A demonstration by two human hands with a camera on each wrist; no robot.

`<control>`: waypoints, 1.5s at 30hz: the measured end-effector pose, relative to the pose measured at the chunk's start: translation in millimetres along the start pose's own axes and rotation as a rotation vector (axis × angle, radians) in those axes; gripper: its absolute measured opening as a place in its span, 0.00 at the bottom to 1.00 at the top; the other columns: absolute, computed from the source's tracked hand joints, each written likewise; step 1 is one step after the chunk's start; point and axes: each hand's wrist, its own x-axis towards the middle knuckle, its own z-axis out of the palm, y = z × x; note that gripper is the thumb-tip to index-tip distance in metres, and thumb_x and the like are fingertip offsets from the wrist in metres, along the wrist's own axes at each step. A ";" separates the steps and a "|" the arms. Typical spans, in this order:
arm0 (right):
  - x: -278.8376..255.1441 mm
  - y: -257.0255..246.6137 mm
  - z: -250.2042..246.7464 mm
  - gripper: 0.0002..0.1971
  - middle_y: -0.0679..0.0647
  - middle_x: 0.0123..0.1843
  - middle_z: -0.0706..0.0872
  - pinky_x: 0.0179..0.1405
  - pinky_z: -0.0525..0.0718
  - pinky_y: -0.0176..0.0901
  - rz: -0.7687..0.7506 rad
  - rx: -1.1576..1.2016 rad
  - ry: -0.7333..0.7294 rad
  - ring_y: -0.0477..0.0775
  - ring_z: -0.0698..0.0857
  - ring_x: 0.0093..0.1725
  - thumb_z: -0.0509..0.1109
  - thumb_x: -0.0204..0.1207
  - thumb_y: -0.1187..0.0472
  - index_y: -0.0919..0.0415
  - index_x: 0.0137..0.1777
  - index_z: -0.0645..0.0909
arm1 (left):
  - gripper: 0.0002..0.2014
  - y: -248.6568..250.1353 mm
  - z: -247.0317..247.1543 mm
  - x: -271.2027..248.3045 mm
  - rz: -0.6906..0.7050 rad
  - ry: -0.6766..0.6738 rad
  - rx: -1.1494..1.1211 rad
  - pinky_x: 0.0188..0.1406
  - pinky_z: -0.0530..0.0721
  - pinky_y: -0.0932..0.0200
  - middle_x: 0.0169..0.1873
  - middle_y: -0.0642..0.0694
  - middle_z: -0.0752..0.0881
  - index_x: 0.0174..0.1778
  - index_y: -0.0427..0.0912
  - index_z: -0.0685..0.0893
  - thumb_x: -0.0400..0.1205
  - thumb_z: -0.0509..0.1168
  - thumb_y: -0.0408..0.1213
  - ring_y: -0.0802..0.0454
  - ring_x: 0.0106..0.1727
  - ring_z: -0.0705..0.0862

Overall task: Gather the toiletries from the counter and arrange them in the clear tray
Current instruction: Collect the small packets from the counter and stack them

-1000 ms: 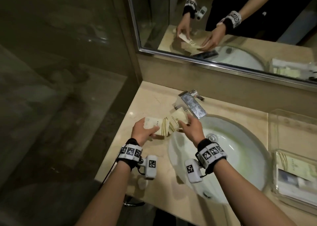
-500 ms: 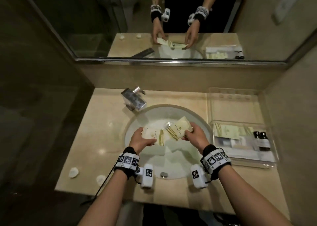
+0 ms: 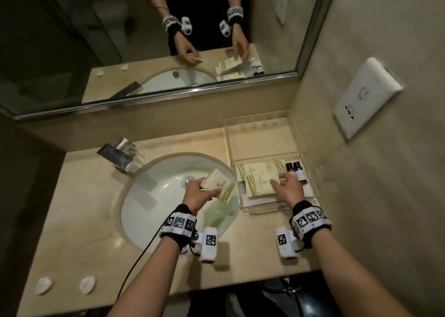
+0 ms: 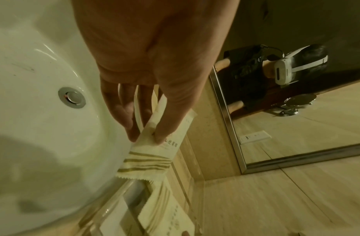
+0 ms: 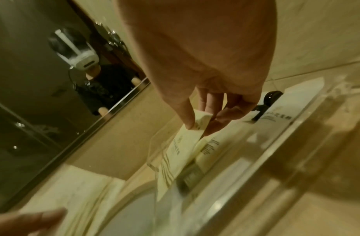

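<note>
Cream packet (image 3: pixel 261 184) pinched by right-hand fingers (image 5: pixel 188 115) inside tray (image 3: pixel 269 208).

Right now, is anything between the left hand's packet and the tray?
Nothing visible blocks it. The left hand holds the packet over the sink's right edge, beside the tray. The right hand is setting another packet inside, so that spot is busy.

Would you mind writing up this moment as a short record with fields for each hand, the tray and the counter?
left hand: pinches a cream packet over the sink
right hand: pinches a second packet inside the clear tray
tray contents: cream packets, two dark-capped bottles
counter: two small white items at the near left corner
</note>
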 end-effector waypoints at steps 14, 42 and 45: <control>-0.3 21.8 23.9 0.14 0.55 0.45 0.85 0.50 0.85 0.50 -0.058 -0.177 0.068 0.58 0.86 0.48 0.78 0.73 0.60 0.61 0.52 0.77 | 0.11 -8.1 9.3 13.8 0.048 0.063 -0.019 0.41 0.86 0.60 0.41 0.42 0.85 0.50 0.31 0.84 0.75 0.74 0.32 0.50 0.42 0.85; -0.3 24.2 16.7 0.12 0.53 0.44 0.86 0.50 0.84 0.43 -0.031 -0.114 -0.017 0.54 0.85 0.47 0.79 0.72 0.59 0.58 0.47 0.79 | 0.11 -6.2 79.7 20.5 0.326 -0.152 0.534 0.48 0.79 0.65 0.59 0.48 0.85 0.56 0.43 0.88 0.79 0.67 0.29 0.49 0.46 0.84; -3.9 25.9 15.3 0.15 0.54 0.46 0.85 0.47 0.81 0.43 -0.054 -0.215 0.029 0.54 0.84 0.47 0.79 0.72 0.55 0.59 0.50 0.78 | 0.13 -16.1 79.0 21.7 0.384 -0.219 0.611 0.61 0.79 0.58 0.64 0.47 0.84 0.59 0.44 0.88 0.80 0.66 0.29 0.48 0.58 0.83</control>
